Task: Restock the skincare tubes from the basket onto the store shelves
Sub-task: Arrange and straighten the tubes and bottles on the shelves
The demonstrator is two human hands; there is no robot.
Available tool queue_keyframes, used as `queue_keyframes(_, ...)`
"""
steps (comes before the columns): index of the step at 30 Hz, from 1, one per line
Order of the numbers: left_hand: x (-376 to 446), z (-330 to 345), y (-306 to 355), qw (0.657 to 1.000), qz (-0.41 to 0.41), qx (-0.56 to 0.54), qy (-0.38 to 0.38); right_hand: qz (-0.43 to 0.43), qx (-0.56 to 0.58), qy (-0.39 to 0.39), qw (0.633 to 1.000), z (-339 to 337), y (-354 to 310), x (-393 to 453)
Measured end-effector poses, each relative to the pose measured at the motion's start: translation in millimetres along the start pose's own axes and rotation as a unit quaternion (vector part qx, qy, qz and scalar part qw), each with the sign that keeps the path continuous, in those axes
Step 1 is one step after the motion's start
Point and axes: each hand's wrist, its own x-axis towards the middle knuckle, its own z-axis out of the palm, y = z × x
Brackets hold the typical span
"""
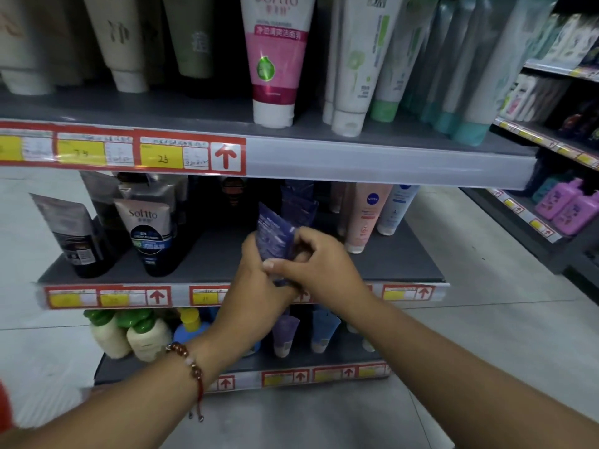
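Observation:
Both my hands hold a dark blue skincare tube (274,233) in front of the middle shelf (207,257). My left hand (256,283) grips its lower part from the left. My right hand (316,260) curls round it from the right, thumb across the front. The tube stands roughly upright, its top leaning left, its lower end hidden by my fingers. More blue tubes (299,205) stand just behind it on the shelf. The basket is not in view.
Black Softto tubes (150,234) stand at the left of the middle shelf, Nivea tubes (368,215) at the right. The top shelf (372,163) carries white, pink and green tubes. The bottom shelf holds bottles (129,335) and tubes. Another shelving unit (551,202) stands at the right.

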Motion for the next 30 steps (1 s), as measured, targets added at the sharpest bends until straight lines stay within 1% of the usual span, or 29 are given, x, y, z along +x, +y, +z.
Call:
queue_keyframes(2,4,-12,-3,1.0,-0.026,0.007,0.001,-0.004,0.007,-0.038,0.999,3,-12,3)
queue_keyframes(3,7,-16,-3,0.999,-0.035,0.007,-0.004,-0.008,0.026,-0.018,0.999,2,-15,8)
queue_keyframes(4,9,-20,-2,0.999,-0.045,-0.005,0.0,-0.01,0.037,0.035,0.999,-2,-18,13)
queue_keyframes(6,9,-24,1,0.996,-0.069,-0.041,0.029,-0.01,0.027,0.169,0.985,-13,-19,25)
queue_keyframes(7,8,-25,2,0.994,-0.081,-0.061,0.038,-0.004,0.023,0.199,0.98,-17,-15,31)
queue_keyframes(8,6,-26,4,0.992,-0.092,-0.079,0.037,0.012,0.015,0.199,0.98,-19,-10,36)
queue_keyframes(11,1,-30,9,0.986,-0.116,-0.115,0.026,0.093,-0.002,0.15,0.984,-9,16,52)
queue_keyframes(12,0,-31,10,0.985,-0.121,-0.122,0.027,0.107,0.008,0.153,0.982,-5,22,55)
queue_keyframes(14,0,-34,14,0.984,-0.125,-0.117,0.042,0.114,0.058,0.167,0.978,0,28,57)
queue_keyframes(16,3,-38,17,0.985,-0.124,-0.112,0.049,0.115,0.138,0.162,0.97,-1,27,56)
queue_keyframes(17,6,-41,18,0.984,-0.125,-0.122,0.037,0.12,0.178,0.144,0.966,-3,23,55)
queue_keyframes(18,7,-44,19,0.982,-0.127,-0.14,0.009,0.133,0.211,0.113,0.962,-4,18,51)
queue_keyframes(21,8,-48,23,0.967,-0.128,-0.196,-0.101,0.182,0.287,0.0,0.94,-1,8,42)
queue_keyframes(22,8,-47,24,0.961,-0.134,-0.212,-0.117,0.193,0.295,-0.029,0.935,2,5,39)
queue_keyframes(24,16,-43,20,0.951,-0.174,-0.236,-0.098,0.219,0.291,-0.069,0.928,5,4,38)
queue_keyframes(26,28,-44,8,0.944,-0.219,-0.241,-0.06,0.255,0.275,-0.061,0.925,3,8,42)
queue_keyframes(27,34,-47,2,0.942,-0.227,-0.242,-0.06,0.261,0.264,-0.031,0.928,1,14,46)
queue_keyframes(28,39,-49,-3,0.938,-0.23,-0.253,-0.06,0.255,0.232,0.016,0.938,0,21,50)
queue_keyframes(30,48,-53,-17,0.936,-0.242,-0.253,-0.037,0.223,0.082,0.102,0.966,0,41,61)
